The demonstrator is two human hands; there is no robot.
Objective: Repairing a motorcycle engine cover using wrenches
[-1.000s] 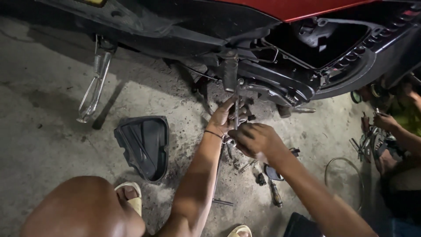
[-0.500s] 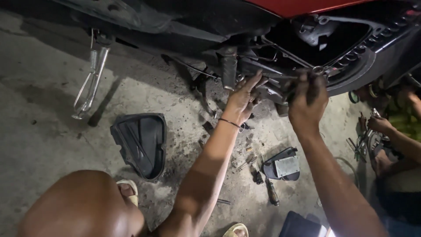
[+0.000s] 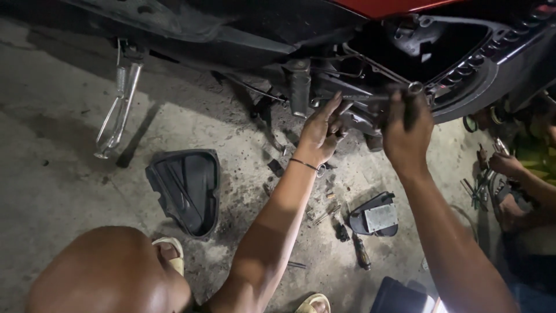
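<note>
A scooter (image 3: 278, 35) with a red body stands above me, its underside and engine parts (image 3: 353, 110) exposed. My left hand (image 3: 320, 130), a thin bracelet on the wrist, reaches up with its fingers on the engine parts under the frame. My right hand (image 3: 407, 130) is raised beside it, closed around a metal wrench (image 3: 399, 93) whose ring end sticks out above the fingers at the open engine bay. What the wrench sits on is hidden by my hand.
A black plastic cover (image 3: 186, 188) lies on the concrete floor at the left, below the side stand (image 3: 116, 113). A small black part (image 3: 373, 215), a screwdriver (image 3: 362, 252) and loose bolts lie under my arms. Another person's hands (image 3: 507, 165) work with tools at the right. My knee (image 3: 110, 272) is low left.
Both hands rose from the floor tools to the scooter's underside. The right hand now holds the wrench up at the engine bay; the left moved onto the engine parts.
</note>
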